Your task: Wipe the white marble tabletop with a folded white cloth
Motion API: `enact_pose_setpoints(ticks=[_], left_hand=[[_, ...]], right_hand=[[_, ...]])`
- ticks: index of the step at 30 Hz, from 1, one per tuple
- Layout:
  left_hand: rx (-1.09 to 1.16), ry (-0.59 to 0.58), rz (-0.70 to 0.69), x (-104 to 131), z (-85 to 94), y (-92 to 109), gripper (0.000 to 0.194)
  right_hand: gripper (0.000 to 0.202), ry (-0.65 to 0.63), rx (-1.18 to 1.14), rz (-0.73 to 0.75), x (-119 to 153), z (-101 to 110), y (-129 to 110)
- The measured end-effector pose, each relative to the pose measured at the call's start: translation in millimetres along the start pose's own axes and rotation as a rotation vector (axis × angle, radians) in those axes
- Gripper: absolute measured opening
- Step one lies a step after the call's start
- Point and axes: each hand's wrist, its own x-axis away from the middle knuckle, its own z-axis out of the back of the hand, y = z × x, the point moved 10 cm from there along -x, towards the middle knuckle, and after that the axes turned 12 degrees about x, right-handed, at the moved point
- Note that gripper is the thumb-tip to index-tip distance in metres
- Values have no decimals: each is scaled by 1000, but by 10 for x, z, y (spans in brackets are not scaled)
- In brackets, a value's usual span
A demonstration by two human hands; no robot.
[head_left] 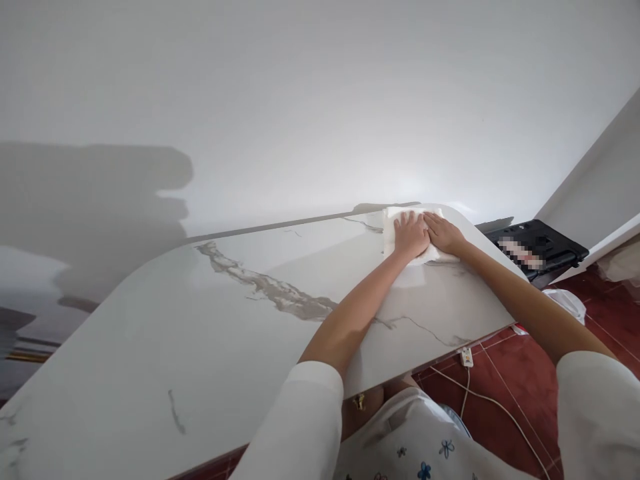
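Nearest is a white fabric garment printed with small flowers (400,433), its folds soft, below the near edge of a glossy white table with a marble-like top and rounded corners (225,360). Loose, matte white sleeves (305,420) end above the elbows. Below the near edge toward the right, dark red square floor tiles (520,373) carry a thin pale cable (493,400) and a small white socket block (467,357).

Across the tabletop, a ragged grey-brown vein (280,293) slants from the far edge toward the middle. At the rounded far right corner lies a soft white sheet (391,223), roughly rectangular and creased; whether cloth or paper, I cannot tell. The left hand (411,237) presses flat on it, fingers spread; the right hand (444,235) lies beside it, palm down, fingers extended and close together. Neither closes around the sheet.

Past the right edge sit a crumpled white plastic bag (567,303) and a black, hard-looking flat case (555,243), partly blurred. Behind the far edge rises a smooth white wall (300,100).
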Motion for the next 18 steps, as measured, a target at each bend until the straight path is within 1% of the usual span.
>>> enact_pose_setpoints(ticks=[5,10,15,18], left_hand=[[-13,3,1,-244,8,-181,55],[-27,37,14,-428,58,-330,54],[-44,59,33,-575,75,-474,54],[-53,65,45,-638,72,-515,54]], right_hand=[[53,-35,-6,-47,-282,-90,44],[51,-31,-3,-36,-525,-94,-1],[50,-51,-19,-57,-701,-146,4],[50,-41,-45,-26,-778,-193,34]])
